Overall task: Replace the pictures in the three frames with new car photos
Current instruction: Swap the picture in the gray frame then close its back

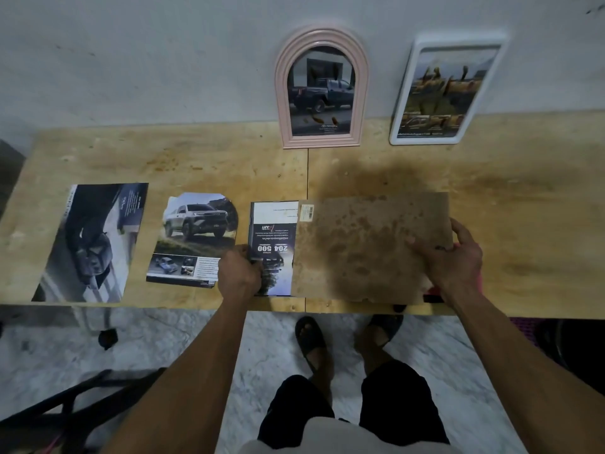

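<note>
Backing board: the stained brown rectangular backing board lies flat near the front edge of the table, with a small barcode sticker at its far left corner; it covers the right part of the printed sheet beneath it.
Printed sheet: the dark car brochure page with upside-down "204 500" lettering sticks out from under the board's left edge.
My left hand: my fingers are curled onto the left edge of that brochure page, pinching it.
My right hand: I grip the board's right edge, fingers spread over its top.
Red edge: a thin red strip shows under the board below my right hand; I cannot tell what it belongs to.
Cut-out photo: an arch-topped photo of a silver pickup truck lies just left of my left hand.
Large photo: a rectangular grey car photo lies further left, tilted.
Pink frame: the pink arched frame leans on the wall, holding a dark pickup picture.
White frame: the white rounded rectangular frame leans to its right, tilted, holding a picture.
Table: the pale wooden table bears all of it.
</note>
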